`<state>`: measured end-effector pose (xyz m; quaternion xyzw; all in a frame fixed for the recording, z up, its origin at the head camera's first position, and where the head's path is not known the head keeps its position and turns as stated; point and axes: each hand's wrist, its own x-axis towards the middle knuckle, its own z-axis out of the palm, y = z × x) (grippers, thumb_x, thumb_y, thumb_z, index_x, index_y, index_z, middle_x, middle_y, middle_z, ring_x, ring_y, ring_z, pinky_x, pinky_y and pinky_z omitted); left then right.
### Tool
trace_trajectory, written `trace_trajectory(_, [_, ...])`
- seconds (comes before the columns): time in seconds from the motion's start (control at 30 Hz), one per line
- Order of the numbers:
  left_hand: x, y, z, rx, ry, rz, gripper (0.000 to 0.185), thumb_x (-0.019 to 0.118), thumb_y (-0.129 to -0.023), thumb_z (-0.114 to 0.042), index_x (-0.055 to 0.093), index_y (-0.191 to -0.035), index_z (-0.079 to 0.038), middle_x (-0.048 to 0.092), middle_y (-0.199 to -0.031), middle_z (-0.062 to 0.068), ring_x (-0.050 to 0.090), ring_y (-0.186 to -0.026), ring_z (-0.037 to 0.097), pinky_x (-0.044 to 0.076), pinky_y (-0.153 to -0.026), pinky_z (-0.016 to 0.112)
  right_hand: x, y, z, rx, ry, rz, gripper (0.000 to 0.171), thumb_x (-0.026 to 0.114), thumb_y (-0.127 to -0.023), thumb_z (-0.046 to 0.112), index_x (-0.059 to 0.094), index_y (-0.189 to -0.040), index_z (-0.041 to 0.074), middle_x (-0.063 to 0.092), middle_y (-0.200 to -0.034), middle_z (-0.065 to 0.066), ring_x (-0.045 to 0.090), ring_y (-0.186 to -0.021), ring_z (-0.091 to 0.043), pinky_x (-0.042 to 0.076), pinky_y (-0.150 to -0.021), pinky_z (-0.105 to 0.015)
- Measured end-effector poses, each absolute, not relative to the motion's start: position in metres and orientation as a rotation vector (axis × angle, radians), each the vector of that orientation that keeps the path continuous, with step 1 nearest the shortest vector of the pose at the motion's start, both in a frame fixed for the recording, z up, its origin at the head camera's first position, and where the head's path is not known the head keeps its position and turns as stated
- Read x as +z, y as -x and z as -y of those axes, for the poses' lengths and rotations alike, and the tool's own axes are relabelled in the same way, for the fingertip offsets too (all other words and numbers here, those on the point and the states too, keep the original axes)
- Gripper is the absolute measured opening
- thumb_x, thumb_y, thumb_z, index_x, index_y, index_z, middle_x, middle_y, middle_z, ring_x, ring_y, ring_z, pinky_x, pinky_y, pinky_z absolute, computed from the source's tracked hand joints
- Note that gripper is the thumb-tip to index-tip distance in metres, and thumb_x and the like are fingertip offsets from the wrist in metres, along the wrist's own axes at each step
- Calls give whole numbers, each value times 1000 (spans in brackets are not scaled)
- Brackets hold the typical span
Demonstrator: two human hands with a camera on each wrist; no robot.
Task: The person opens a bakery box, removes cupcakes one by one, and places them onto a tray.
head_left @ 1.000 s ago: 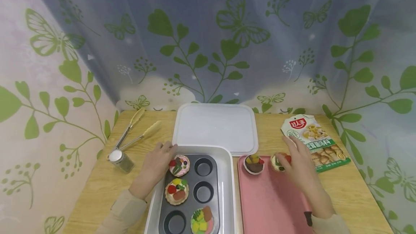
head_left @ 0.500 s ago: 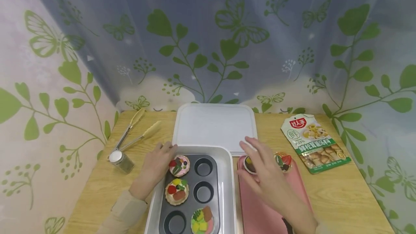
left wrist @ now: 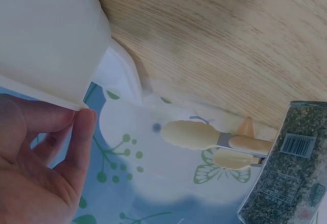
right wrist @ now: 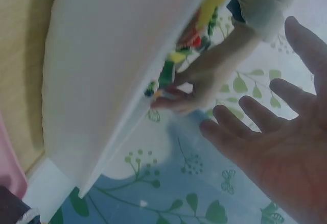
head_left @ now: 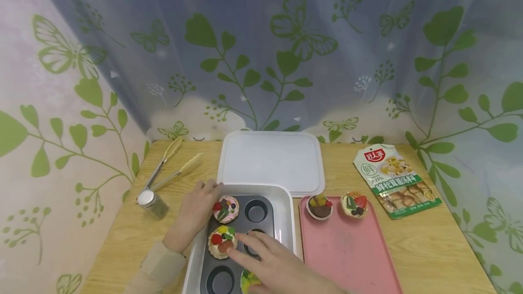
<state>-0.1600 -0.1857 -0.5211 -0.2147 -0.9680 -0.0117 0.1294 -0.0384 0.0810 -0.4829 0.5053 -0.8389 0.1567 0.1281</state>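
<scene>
My left hand (head_left: 192, 214) pinches the corner rim of a white rectangular container (left wrist: 46, 40) between thumb and fingers. Inside it sits a dark muffin pan (head_left: 267, 226) with several round cups. Toy tarts fill some cups: a pink one (head_left: 226, 209), one with red, yellow and green toppings (head_left: 222, 242), and one with yellow-green pieces (head_left: 248, 280), partly hidden by my right hand (head_left: 282, 267). That hand spreads its fingers over the pan and holds nothing. Its fingertips overlap the lower edge of the middle tart in the head view. The right wrist view shows its fingers (right wrist: 230, 122) apart.
A pink tray (head_left: 343, 248) to the right bears a chocolate tart (head_left: 320, 208) and a strawberry tart (head_left: 353, 205). Behind the container lies a pale lid (head_left: 271, 162). Tongs (head_left: 159, 169) and a spice jar (head_left: 153, 204) are at left, a mushroom-printed packet (head_left: 396, 180) at right.
My right hand has swept left from the strawberry tart, across the chocolate tart, to above the muffin pan. Both tarts on the pink tray are uncovered now. My left hand keeps its place.
</scene>
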Motion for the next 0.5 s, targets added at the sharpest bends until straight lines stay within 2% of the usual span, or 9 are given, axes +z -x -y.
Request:
trace_trajectory(0.17, [-521, 160, 186, -36, 613, 2813, 50, 83, -84, 1, 71, -131, -11, 70, -119, 7, 66, -102, 31, 60, -57, 45, -500, 32, -74, 279, -1524, 2442, 79, 59, -96, 70, 45, -158, 24, 48, -159, -10, 56, -136, -27, 55, -109, -41])
trace_trajectory(0.33, [-521, 159, 186, -38, 608, 2814, 51, 83, -83, 0, 70, -132, -12, 71, -120, 7, 66, -103, 31, 60, -56, 45, -509, 27, -71, 295, -1582, 2575, 71, 52, -101, 68, 43, -159, 28, 44, -163, -7, 57, -134, -34, 60, -100, -46])
trace_trajectory(0.5, [-521, 159, 187, -51, 615, 2798, 51, 84, -83, 0, 71, -131, -12, 71, -119, 6, 66, -101, 30, 60, -55, 45, -515, 25, -70, 310, -1621, 2669, 64, 46, -104, 67, 45, -157, 31, 41, -166, -6, 57, -136, -36, 61, -97, -50])
